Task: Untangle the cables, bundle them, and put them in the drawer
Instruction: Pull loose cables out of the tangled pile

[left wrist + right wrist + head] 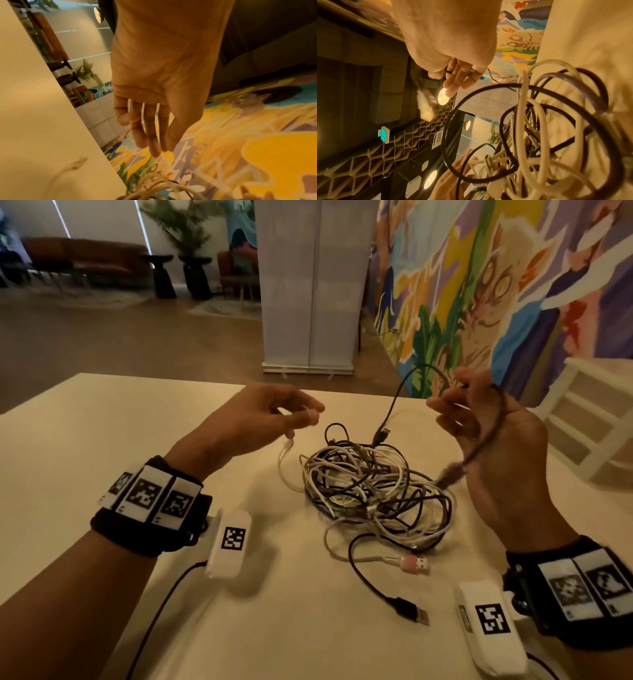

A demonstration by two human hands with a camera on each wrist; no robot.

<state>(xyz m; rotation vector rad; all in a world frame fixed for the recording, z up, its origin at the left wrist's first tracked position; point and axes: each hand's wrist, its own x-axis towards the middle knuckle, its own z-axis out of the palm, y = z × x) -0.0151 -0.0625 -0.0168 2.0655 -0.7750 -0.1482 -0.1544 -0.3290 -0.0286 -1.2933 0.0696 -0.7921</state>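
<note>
right hand (493,440) gripping a dark cable (394,402), lifting it to draw it out of the tangle | left hand (270,416) hovering loose-fingered, holding nothing | cable tangle (370,484) lying mid-table (102,440) | white drawer unit (589,419) standing at the table's far right corner

Mural wall (479,285), white banner (308,285)

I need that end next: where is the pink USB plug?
In the head view, the pink USB plug lies on the cream table, at the tangled cable pile's near edge.
</note>
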